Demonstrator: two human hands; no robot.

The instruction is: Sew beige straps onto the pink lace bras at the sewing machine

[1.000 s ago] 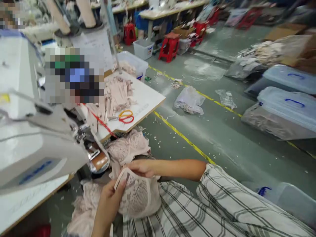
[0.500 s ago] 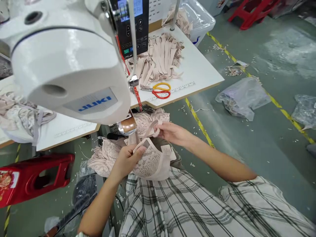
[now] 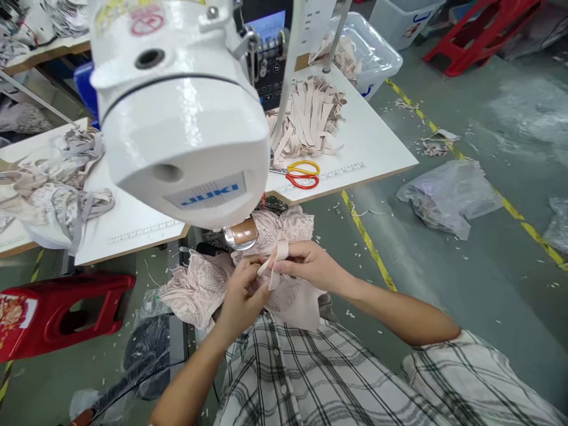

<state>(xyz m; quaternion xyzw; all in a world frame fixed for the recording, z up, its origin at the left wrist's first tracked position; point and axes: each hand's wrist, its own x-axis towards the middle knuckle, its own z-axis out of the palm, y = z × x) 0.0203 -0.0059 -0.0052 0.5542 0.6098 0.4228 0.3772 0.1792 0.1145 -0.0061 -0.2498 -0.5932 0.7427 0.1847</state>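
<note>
Both hands meet over a pale pink lace bra near my lap, below the head of a white sewing machine. My left hand pinches the garment's edge. Thumb and fingers of my right hand are closed on a pale pink strap, which loops upward between the hands. More lace bra pieces hang to the left of my left hand, and others lie just beyond the hands, beside the machine's needle area.
On the white table lie cut strips and red-and-yellow scissors. Other garments pile on the left. A red stool stands lower left; a clear bin is behind the table.
The view has shifted, so the machine appears further right. My hands have come together, and the strap now stands up in a loop between them. The bra has turned under the hands.
</note>
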